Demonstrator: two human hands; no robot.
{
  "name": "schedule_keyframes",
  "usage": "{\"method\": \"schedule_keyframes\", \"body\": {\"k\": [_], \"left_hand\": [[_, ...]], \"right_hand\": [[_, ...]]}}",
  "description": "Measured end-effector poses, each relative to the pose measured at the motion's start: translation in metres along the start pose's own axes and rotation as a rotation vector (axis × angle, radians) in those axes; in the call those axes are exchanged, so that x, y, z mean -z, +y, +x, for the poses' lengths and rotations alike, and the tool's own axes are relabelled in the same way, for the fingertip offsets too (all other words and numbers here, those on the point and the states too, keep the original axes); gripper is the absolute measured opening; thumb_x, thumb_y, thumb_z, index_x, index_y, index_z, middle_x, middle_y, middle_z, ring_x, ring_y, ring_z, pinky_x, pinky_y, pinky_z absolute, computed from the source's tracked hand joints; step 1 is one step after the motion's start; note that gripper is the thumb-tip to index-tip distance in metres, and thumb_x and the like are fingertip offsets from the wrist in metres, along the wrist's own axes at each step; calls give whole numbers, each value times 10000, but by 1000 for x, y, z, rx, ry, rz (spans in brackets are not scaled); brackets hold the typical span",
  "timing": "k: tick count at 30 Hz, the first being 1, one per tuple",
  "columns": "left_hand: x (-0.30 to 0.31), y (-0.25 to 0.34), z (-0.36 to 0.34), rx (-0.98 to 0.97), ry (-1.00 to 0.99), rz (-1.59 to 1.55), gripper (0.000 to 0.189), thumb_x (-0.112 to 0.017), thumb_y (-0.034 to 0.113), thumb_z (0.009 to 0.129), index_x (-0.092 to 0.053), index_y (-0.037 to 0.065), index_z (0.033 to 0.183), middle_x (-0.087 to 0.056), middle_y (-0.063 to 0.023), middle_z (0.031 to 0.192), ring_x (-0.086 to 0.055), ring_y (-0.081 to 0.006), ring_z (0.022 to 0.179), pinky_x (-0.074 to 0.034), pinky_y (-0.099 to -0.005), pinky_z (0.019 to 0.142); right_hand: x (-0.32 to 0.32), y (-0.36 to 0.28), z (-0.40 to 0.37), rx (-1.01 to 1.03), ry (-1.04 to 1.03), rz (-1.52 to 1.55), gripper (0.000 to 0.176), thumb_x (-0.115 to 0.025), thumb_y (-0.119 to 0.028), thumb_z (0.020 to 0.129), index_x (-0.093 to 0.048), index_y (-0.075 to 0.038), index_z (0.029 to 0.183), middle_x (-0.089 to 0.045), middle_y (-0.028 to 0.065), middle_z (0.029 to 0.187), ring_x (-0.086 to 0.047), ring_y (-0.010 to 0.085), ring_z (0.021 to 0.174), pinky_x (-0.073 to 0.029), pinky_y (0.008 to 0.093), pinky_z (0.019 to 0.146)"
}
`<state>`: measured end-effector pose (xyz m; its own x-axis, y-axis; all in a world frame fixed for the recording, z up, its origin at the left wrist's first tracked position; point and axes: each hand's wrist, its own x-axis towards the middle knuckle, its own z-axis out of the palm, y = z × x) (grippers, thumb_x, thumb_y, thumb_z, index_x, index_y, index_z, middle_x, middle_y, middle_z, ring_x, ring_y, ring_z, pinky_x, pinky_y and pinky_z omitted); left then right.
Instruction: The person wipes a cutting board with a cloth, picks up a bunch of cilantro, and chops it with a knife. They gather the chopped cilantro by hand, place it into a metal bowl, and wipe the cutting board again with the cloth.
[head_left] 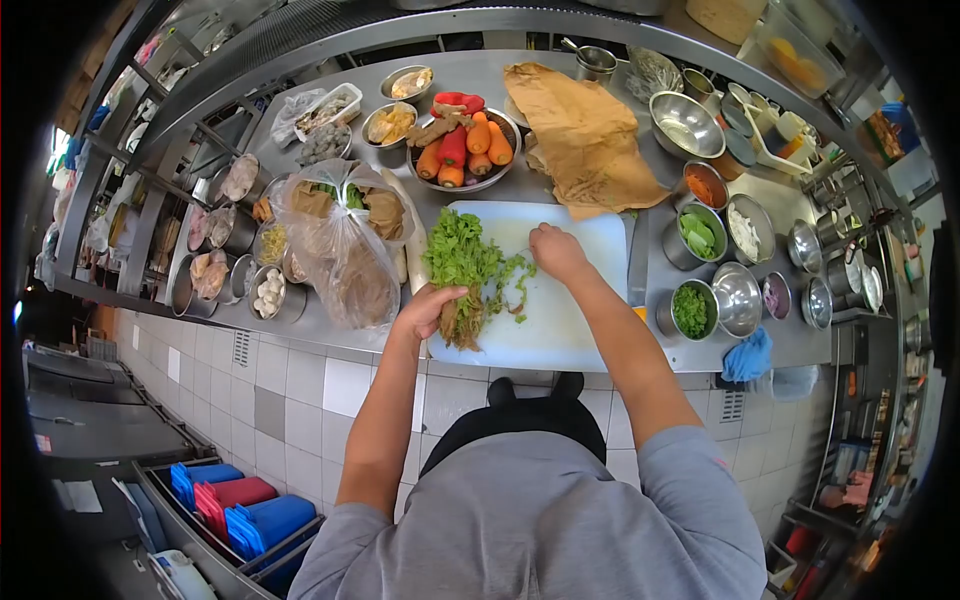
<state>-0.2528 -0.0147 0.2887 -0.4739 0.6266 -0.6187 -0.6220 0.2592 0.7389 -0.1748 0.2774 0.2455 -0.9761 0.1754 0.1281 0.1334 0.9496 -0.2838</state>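
Seen remotely: my left hand [430,308] clamps the stems of a bunch of leafy greens [460,255] lying on the white cutting board [570,320]. My right hand [557,250] is curled shut beside the leaves; what it holds I cannot tell. If the bunch slips, fingers near any blade risk a cut, I judge

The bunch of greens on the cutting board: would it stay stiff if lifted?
Probably floppy: the bunch of greens has thin frilly leaves. Likely light, and loose bits already lie scattered, so it may shed pieces.
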Motion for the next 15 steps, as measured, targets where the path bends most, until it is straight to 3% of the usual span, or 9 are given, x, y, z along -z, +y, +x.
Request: {"method": "schedule_keyframes", "body": {"k": [1, 3, 5, 8, 11, 12, 15], "left_hand": [[-3, 12, -5, 65, 13, 136, 498, -727, 149, 873, -537, -60, 1283, -665, -147, 1167, -673, -240, 1028, -572, -389, 870], [-11, 15, -3, 7, 8, 218, 513, -740, 154, 866, -535, -64, 1284, -662, -141, 1167, -661, -227, 1039, -559, -378, 877], [-29, 0, 15, -238, -24, 100, 512, -747, 178, 865, -542, -64, 1268, -661, -129, 1151, -648, -213, 1038, -544, -364, 886], [-59, 0, 32, -406, 31, 343, 574, -783, 244, 808, -552, -27, 1258, -668, -141, 1117, -651, -268, 1019, -522, -386, 920], [-97, -2, 45, -461, 343, 1136, 653, -813, 300, 726, -563, 19, 1261, -640, -162, 1149, -620, -340, 1057, -506, -432, 935], [-113, -10, 41, -499, 475, 1308, 773, -837, 334, 667, -533, 47, 1317, -593, -176, 1229, -569, -367, 1127, -487, -471, 932], [-139, -16, 32, -518, 524, 1516, 799, -830, 336, 699, -487, 50, 1362, -565, -164, 1262, -543, -338, 1155, -480, -485, 902]], "right_hand": [[-2, 3, -3, -75, 16, 37, 84, -626, -144, 856, -654, -65, 862, -649, 128, 993, -653, 329, 931, -542, 446, 802], [-2, 9, -10, -228, 51, 110, 116, -626, -172, 859, -647, -58, 870, -651, 141, 960, -652, 354, 875, -536, 464, 776], [5, 13, -25, -292, 79, 168, 134, -627, -174, 842, -658, -50, 882, -657, 156, 944, -664, 361, 858, -546, 466, 767], [11, 10, -44, -335, 98, 233, 160, -635, -184, 830, -670, -41, 892, -668, 170, 926, -672, 371, 847, -552, 467, 764], [21, 7, -54, -442, 86, 204, 171, -641, -195, 823, -686, -47, 896, -683, 175, 962, -676, 376, 868, -551, 469, 775], [25, 8, -54, -491, 82, 183, 173, -643, -198, 820, -693, -51, 897, -688, 177, 983, -677, 378, 879, -550, 470, 780], [35, 27, -65, -602, 53, 194, 199, -643, -225, 821, -704, -58, 911, -700, 184, 973, -678, 381, 905, -550, 473, 788]]}}
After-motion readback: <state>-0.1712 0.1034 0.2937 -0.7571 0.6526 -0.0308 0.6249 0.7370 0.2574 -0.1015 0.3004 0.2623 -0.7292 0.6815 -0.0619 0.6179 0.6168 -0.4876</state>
